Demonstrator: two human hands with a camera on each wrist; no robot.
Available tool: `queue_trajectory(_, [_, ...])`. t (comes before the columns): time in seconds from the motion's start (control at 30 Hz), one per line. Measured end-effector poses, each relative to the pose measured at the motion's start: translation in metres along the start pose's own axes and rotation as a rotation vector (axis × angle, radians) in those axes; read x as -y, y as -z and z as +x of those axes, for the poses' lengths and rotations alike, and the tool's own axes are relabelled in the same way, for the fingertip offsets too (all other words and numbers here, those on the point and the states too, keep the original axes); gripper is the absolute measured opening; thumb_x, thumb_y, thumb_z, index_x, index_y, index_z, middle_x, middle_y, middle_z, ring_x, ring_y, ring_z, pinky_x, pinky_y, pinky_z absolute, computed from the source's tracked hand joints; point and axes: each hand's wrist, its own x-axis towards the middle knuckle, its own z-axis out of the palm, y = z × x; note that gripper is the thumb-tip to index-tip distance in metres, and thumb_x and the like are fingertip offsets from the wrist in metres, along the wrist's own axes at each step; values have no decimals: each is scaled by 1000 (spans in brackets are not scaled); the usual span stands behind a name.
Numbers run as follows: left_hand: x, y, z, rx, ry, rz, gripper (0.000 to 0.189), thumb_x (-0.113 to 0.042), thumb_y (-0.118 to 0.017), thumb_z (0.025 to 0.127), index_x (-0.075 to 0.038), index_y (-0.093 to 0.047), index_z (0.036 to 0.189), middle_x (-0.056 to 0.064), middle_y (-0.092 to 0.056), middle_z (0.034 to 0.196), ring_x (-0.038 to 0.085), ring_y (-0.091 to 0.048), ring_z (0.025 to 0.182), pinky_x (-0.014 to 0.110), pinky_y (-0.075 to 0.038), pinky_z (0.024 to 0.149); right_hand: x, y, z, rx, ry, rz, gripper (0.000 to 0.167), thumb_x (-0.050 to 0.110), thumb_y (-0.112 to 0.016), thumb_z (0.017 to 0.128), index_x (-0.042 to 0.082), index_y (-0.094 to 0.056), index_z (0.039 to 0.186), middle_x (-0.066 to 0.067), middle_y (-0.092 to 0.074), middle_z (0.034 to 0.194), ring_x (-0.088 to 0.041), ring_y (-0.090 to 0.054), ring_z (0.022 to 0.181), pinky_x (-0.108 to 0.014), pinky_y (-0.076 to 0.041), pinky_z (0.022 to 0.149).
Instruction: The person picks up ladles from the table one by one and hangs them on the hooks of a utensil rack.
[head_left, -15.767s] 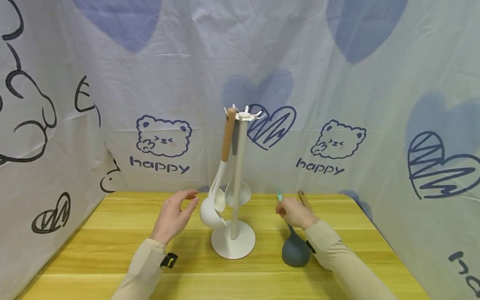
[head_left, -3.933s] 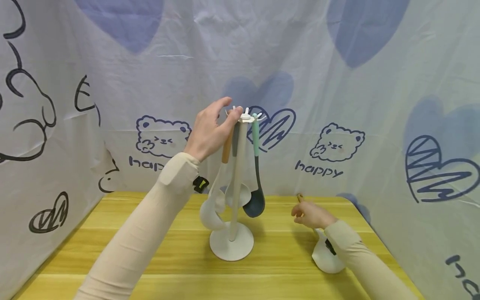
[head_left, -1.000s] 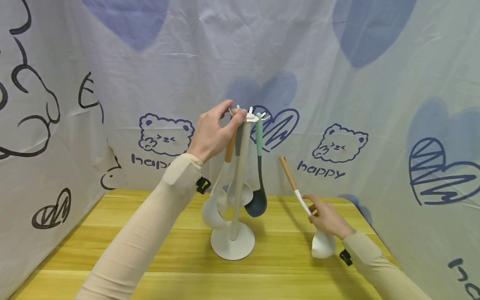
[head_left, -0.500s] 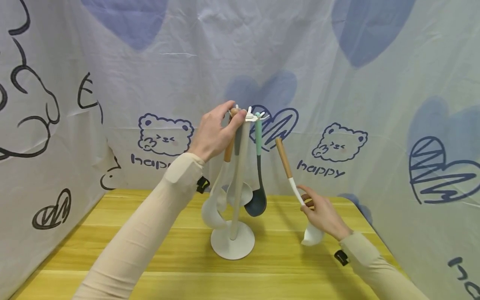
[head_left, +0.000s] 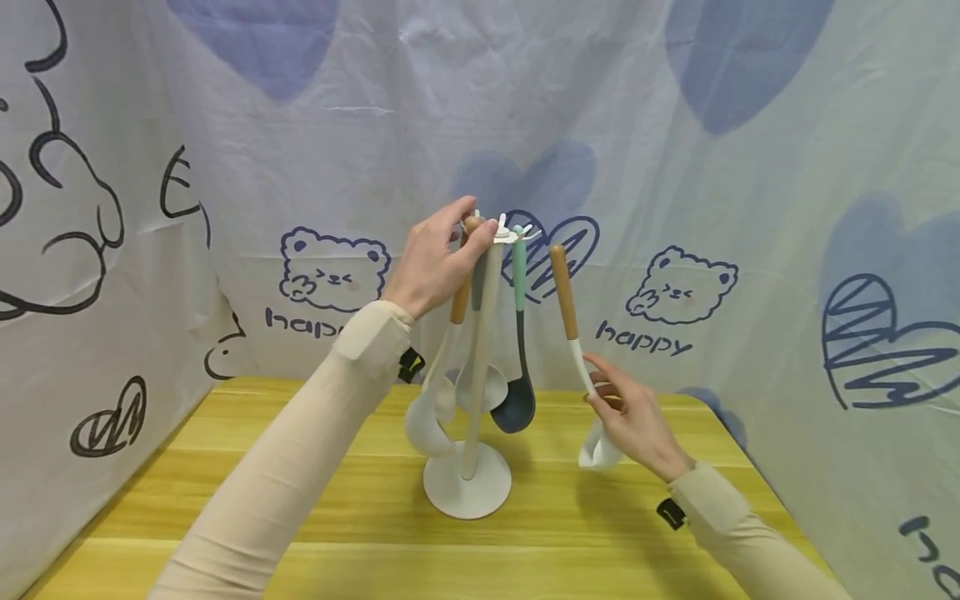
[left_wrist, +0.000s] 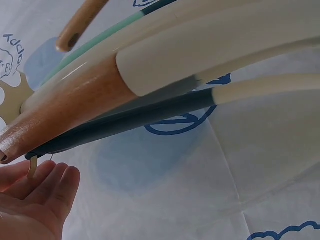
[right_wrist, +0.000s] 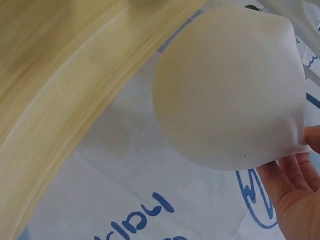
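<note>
At the top of a white utensil stand (head_left: 467, 493), my left hand (head_left: 431, 262) pinches the hook ring between thumb and fingers. In the left wrist view its fingers (left_wrist: 62, 192) lie at a hook's end. My right hand (head_left: 633, 421) grips the white neck of a ladle (head_left: 564, 292) with a wooden handle. That ladle is held above the table to the right of the stand, handle end up and bowl down. Its pale bowl (right_wrist: 230, 90) fills much of the right wrist view. A dark ladle (head_left: 514, 404) with a mint handle hangs on the stand's right side.
On the stand's left hangs a white ladle (head_left: 427, 429) with a wooden handle. Behind the pole are other pale utensils, including a grey-handled one (head_left: 480, 387). The wooden table (head_left: 330, 500) ends at a printed cloth backdrop (head_left: 637, 167).
My right hand has lifted the white ladle off the table and brought it left and upward toward the stand. The mint-handled ladle, earlier on the table, hangs on the stand. My left hand stays at its top.
</note>
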Motion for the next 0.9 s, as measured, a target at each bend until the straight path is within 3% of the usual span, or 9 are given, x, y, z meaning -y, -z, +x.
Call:
queue_trajectory(0.23, [1, -3, 2, 5, -11, -15, 56, -46, -46, 99, -14, -46, 145, 10, -56, 136, 28, -56, 124, 45, -50, 102, 5, -1, 1, -28, 45, 62, 62, -2, -61, 93, 22, -44, 147, -17, -67, 116, -28, -71, 93, -42, -60, 82])
queue_trajectory(0.53, [1, -3, 1, -12, -9, -40, 55, -44, -47, 99, -14, -46, 145, 10, -55, 138, 28, -57, 124, 43, -50, 101, 13, -4, 7, -51, 63, 111, 62, -6, -62, 92, 16, -44, 147, -19, -69, 110, -30, -71, 92, -42, -60, 81])
queue_trajectory(0.9, [-1, -3, 2, -21, -1, -25, 56, -44, -47, 99, -12, -47, 144, 11, -57, 135, 26, -57, 118, 43, -51, 99, 24, -10, 14, -58, 153, 100, 61, -4, -65, 91, 17, -48, 145, -17, -69, 112, -26, -72, 89, -39, -61, 78])
